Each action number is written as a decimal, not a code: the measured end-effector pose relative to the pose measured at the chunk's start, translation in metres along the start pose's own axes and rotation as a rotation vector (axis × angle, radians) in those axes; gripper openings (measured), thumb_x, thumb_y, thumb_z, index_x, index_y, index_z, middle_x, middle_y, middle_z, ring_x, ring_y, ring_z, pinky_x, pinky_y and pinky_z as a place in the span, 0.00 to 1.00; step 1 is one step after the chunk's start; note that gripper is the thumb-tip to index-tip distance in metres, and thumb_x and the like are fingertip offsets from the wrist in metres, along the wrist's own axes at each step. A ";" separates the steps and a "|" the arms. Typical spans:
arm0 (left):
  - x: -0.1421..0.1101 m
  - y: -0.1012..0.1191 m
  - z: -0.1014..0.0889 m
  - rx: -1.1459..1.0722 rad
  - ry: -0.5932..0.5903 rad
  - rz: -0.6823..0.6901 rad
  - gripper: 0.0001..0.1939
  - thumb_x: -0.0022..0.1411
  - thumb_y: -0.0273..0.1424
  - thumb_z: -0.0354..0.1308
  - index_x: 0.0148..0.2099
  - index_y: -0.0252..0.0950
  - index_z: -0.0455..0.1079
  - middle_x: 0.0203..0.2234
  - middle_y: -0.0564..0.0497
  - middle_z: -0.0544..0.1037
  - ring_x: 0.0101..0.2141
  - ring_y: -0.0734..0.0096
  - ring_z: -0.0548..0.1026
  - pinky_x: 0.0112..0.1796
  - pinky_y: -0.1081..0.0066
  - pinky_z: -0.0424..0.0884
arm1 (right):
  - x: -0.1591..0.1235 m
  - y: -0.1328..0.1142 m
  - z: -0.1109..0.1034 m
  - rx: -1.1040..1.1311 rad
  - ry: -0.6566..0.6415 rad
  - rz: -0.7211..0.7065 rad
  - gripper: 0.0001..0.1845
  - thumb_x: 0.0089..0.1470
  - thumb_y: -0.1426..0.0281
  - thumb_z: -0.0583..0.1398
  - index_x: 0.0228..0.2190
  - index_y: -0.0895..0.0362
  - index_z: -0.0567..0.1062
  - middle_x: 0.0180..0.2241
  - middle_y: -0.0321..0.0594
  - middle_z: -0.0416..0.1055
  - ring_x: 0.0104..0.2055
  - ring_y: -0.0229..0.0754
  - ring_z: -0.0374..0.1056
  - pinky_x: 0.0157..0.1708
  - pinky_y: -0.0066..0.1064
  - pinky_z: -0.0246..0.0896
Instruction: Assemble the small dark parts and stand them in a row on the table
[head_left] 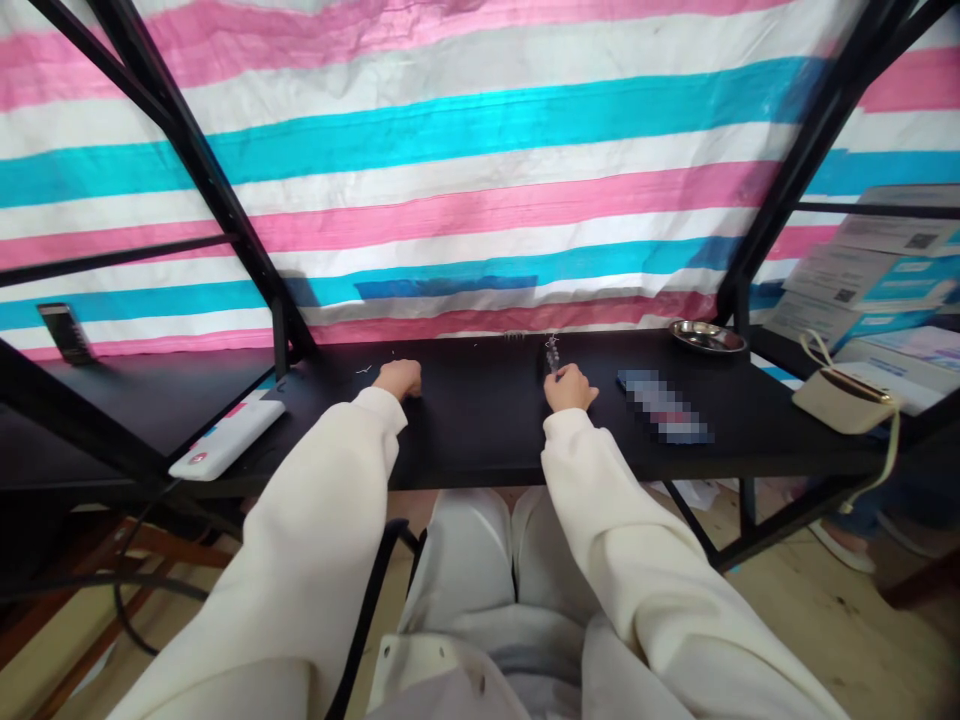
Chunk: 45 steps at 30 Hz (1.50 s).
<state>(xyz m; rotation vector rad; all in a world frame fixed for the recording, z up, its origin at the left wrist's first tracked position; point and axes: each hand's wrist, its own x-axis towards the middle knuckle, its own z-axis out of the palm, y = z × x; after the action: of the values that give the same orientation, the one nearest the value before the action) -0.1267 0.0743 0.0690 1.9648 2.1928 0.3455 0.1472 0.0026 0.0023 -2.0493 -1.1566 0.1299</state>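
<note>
Pale trousers (pixel 472 560) lay nearest us in the head view, with our two white sleeves (pixel 315 500) reaching past them to a long black tabletop (pixel 480 440).

Our right hand (pixel 571 388) was bent over the near end of a small beaded-looking piece (pixel 553 353), right of the middle of the tabletop and close to its far edge. We saw it as narrow, dark grey and glinting, lumpy along its length, with thin pale wisps at its far end; the rest was hidden by our fingers. We touched it, but whether we gripped it or only pressed it down, we could not tell.

Our left hand (pixel 401 379) rested well apart from it, its fingers curled under, and we could not tell whether they closed on anything. Thin whitish scraps (pixel 364 370) lay just beside that hand.

Right of our right hand we had a flat bluish slab (pixel 665 406), its surface pixelated, and beyond it a shiny round metal dish (pixel 707 339) near the far edge. Further right sat a cream pouch (pixel 846 402) with a strap, before stacked boxes (pixel 862 265). On our left lay a white oblong case (pixel 227 440). Behind everything, a striped sheet (pixel 480 130) in pink, white and turquoise faced us.
</note>
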 end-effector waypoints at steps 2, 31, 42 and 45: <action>-0.011 0.020 0.004 0.227 -0.285 0.103 0.09 0.41 0.31 0.66 0.21 0.34 0.69 0.17 0.44 0.72 0.29 0.55 0.75 0.33 0.64 0.68 | 0.001 0.002 0.002 -0.027 -0.004 0.018 0.13 0.46 0.71 0.54 0.36 0.60 0.68 0.39 0.49 0.69 0.45 0.51 0.62 0.44 0.45 0.48; -0.068 0.153 0.103 0.073 0.270 0.710 0.10 0.60 0.34 0.51 0.41 0.33 0.67 0.40 0.41 0.70 0.44 0.59 0.66 0.44 0.61 0.56 | 0.004 0.004 0.010 -0.138 -0.070 0.004 0.17 0.47 0.67 0.56 0.39 0.63 0.69 0.45 0.55 0.66 0.49 0.55 0.58 0.45 0.46 0.48; -0.061 0.155 0.112 0.055 0.262 0.717 0.13 0.62 0.27 0.46 0.47 0.36 0.67 0.39 0.44 0.73 0.42 0.62 0.69 0.42 0.64 0.59 | 0.006 0.005 0.013 -0.122 -0.042 -0.020 0.16 0.45 0.69 0.56 0.38 0.62 0.70 0.44 0.54 0.67 0.48 0.54 0.59 0.45 0.45 0.49; -0.058 0.151 0.111 -0.053 0.265 0.678 0.11 0.60 0.26 0.48 0.44 0.36 0.68 0.37 0.45 0.74 0.40 0.63 0.70 0.41 0.65 0.60 | 0.007 0.005 0.013 -0.127 -0.052 -0.018 0.16 0.46 0.70 0.56 0.39 0.62 0.70 0.44 0.53 0.67 0.48 0.54 0.59 0.45 0.45 0.48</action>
<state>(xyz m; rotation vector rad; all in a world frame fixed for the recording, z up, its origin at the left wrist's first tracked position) 0.0552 0.0381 0.0053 2.7094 1.5355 0.7779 0.1488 0.0138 -0.0088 -2.1574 -1.2426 0.1036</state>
